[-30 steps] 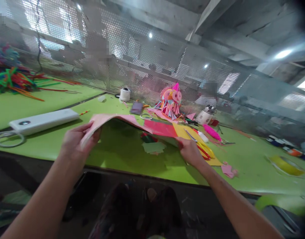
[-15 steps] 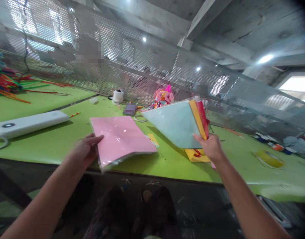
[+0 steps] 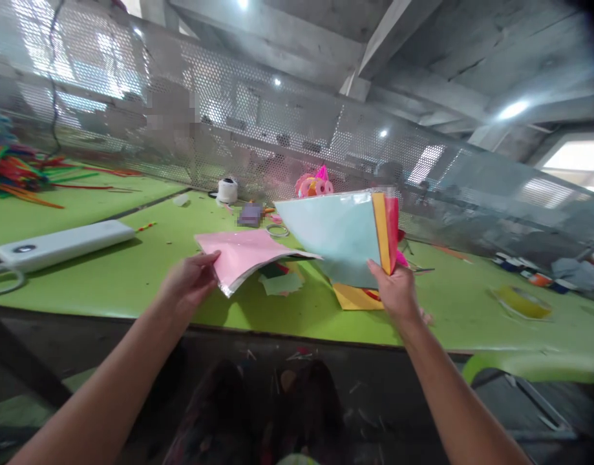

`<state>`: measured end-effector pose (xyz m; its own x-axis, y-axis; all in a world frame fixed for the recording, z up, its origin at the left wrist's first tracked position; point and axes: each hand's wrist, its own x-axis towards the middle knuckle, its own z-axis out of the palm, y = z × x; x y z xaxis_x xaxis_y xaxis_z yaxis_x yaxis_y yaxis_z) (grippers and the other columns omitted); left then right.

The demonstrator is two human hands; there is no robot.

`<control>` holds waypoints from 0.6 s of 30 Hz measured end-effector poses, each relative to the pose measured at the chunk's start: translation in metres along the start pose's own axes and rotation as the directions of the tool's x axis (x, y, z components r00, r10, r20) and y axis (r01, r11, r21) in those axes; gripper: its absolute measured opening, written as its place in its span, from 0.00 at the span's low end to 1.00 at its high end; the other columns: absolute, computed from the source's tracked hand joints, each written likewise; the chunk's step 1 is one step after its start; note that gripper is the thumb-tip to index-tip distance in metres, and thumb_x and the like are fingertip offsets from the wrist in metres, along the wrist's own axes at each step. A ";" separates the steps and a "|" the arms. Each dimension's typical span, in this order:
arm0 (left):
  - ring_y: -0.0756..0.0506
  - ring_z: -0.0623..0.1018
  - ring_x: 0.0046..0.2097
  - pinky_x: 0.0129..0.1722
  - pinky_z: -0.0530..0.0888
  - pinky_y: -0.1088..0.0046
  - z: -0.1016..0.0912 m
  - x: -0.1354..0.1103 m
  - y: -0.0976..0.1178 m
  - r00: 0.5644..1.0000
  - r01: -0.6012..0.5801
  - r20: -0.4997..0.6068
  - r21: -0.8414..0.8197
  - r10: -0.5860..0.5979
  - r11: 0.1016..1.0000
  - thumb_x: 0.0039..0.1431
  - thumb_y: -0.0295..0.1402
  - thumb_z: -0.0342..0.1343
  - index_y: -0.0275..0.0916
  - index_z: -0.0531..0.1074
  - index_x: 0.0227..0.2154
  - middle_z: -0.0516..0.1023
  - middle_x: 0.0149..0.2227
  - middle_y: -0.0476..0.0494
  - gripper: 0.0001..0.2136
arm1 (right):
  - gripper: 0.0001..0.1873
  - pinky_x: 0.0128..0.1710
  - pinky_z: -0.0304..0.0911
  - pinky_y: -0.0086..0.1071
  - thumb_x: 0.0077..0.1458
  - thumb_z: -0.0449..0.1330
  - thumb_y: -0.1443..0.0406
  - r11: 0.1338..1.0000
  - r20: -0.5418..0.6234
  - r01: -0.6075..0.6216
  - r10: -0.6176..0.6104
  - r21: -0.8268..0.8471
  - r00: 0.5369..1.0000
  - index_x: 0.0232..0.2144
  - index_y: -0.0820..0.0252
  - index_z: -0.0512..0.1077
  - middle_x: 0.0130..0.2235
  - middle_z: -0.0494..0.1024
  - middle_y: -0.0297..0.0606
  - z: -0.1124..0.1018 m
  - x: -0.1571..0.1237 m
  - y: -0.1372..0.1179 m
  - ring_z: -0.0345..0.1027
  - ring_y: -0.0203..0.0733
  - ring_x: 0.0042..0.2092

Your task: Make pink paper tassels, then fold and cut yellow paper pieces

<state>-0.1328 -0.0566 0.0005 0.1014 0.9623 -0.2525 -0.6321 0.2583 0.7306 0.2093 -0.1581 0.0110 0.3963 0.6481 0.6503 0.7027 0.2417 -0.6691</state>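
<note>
Above the near edge of the green bench [image 3: 132, 274], both hands held paper, one bundle each.

The left hand [image 3: 190, 284] had its grip closed on the near corner of a glossy pack of pink sheets [image 3: 243, 253], which was raised off the bench with a shadow beneath. The right hand [image 3: 396, 290] had its grip clenched on the bottom edge of a stack of coloured sheets [image 3: 338, 236]. The stack stood upright with pale blue in front and yellow and red behind, probably so that the colours showed. Green scraps [image 3: 280, 283] and a yellow sheet [image 3: 355, 298] lay below, and a white power bank [image 3: 59, 244] sat well to the left.

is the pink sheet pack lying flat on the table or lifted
Lifted: the left hand holds the pink pack by its near edge, and paper scraps show beneath it.
</note>
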 end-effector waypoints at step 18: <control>0.33 0.74 0.49 0.43 0.69 0.66 -0.003 0.000 0.016 0.680 -0.613 0.435 0.779 0.590 0.132 0.34 0.39 0.72 0.44 0.75 0.46 0.75 0.50 0.36 0.30 | 0.13 0.30 0.63 0.29 0.55 0.60 0.58 0.994 0.190 0.096 -0.103 0.045 0.976 0.32 0.63 0.77 0.27 0.75 0.35 -0.022 -0.011 -0.014 0.66 0.39 0.29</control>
<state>-0.1446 -0.0523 0.0101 0.0305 0.8442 0.5352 0.4531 -0.4890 0.7454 0.2078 -0.1844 0.0208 0.2023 0.7450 0.6356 0.7104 0.3351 -0.6189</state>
